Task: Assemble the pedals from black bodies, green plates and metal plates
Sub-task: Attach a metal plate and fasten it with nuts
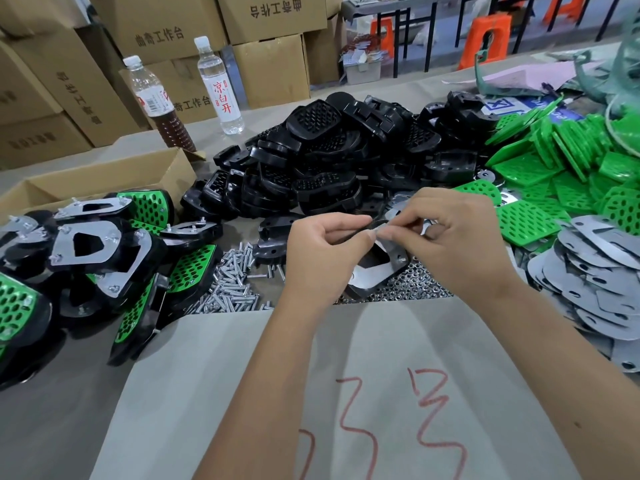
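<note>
Both hands meet at the middle of the tabletop (346, 341). The left hand (323, 249) curls around the half-built pedal with a black plastic body and shiny metal plate (377, 268), holding it up. The right hand (450, 233) pinches something tiny at the plate's top corner; I cannot tell what. To do this well, I think the pedal must stay steady while the small piece goes on straight. Loose silver screws (232, 285) lie at nine o'clock of the pedal, black bodies (322, 161) at twelve.

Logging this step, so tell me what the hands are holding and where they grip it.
Both hands hold one pedal with a metal plate on it, by its far top edge; the right hand pinches there.
</note>
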Action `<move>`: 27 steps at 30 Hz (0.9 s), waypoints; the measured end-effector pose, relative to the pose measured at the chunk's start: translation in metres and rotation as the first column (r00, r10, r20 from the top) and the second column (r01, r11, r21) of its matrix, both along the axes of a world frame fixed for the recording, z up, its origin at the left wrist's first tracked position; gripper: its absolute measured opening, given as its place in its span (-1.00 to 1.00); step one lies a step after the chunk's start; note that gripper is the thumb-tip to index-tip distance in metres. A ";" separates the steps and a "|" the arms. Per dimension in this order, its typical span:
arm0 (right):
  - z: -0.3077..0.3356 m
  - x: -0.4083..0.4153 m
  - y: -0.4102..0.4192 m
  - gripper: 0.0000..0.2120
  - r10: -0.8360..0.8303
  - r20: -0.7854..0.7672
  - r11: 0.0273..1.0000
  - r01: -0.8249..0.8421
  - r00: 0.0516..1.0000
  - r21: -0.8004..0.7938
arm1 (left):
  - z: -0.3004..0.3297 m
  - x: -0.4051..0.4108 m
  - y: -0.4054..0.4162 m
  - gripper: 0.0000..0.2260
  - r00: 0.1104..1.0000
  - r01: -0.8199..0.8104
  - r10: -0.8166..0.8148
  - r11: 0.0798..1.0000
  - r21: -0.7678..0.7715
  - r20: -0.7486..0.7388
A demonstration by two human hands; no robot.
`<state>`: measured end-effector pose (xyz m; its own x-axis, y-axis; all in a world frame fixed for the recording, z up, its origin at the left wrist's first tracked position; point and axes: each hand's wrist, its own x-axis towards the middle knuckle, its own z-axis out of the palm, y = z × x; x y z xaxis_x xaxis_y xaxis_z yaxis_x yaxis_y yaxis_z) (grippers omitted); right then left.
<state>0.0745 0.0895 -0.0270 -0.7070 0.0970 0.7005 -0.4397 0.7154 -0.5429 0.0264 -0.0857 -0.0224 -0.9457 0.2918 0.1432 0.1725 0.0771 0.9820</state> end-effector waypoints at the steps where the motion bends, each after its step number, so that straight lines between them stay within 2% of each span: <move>1: -0.001 0.000 -0.001 -0.86 -0.006 0.005 0.999 0.006 1.000 -0.035 | 0.000 0.000 -0.001 -0.76 1.000 0.011 -0.012 1.000 0.012 0.020; 5: -0.007 0.001 -0.005 -0.90 0.098 0.097 0.937 -0.059 0.990 -0.344 | 0.001 -0.002 -0.003 -0.75 0.990 0.071 -0.080 0.994 0.083 0.113; 8: -0.008 0.000 -0.006 -0.98 0.174 0.140 0.898 -0.098 0.975 -0.429 | 0.000 -0.001 -0.001 -0.81 0.981 0.065 -0.083 0.992 0.106 0.177; 10: -0.009 0.001 -0.004 -0.81 0.150 0.160 0.891 -0.064 0.976 -0.450 | -0.001 -0.002 0.000 -0.87 0.971 -0.010 -0.020 0.992 0.125 0.237; 12: -0.009 0.003 -0.005 -0.65 0.146 0.145 0.833 -0.042 0.979 -0.552 | -0.001 -0.003 0.000 -0.89 0.948 -0.081 0.026 0.983 0.162 0.316; 14: -0.007 0.005 -0.005 -0.65 0.131 0.137 0.823 -0.031 0.982 -0.567 | -0.002 -0.003 0.001 -0.89 0.943 -0.080 0.017 0.981 0.175 0.333; 17: -0.007 0.004 -0.008 -0.68 0.144 0.194 0.868 -0.030 0.970 -0.496 | -0.003 -0.001 0.004 -0.90 0.954 -0.052 0.001 0.986 0.160 0.300; 21: -0.005 0.004 -0.009 -0.58 0.186 0.180 0.749 -0.021 0.966 -0.663 | -0.006 -0.003 0.004 -0.90 0.943 -0.066 0.004 0.982 0.175 0.333; 25: -0.007 0.004 -0.006 -0.72 0.193 0.198 0.827 -0.051 0.961 -0.560 | -0.007 -0.001 0.006 -0.82 0.955 -0.038 -0.009 0.988 0.152 0.297; 27: -0.008 0.002 -0.007 -0.67 0.229 0.190 0.761 -0.054 0.955 -0.646 | -0.008 -0.001 0.006 -0.87 0.957 -0.045 0.003 0.989 0.138 0.291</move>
<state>0.0766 0.0825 -0.0347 -0.8854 0.3370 0.3201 -0.2990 0.1142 -0.9474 0.0252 -0.0796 -0.0301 -0.9591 0.2651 -0.0994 -0.1208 -0.0659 0.9905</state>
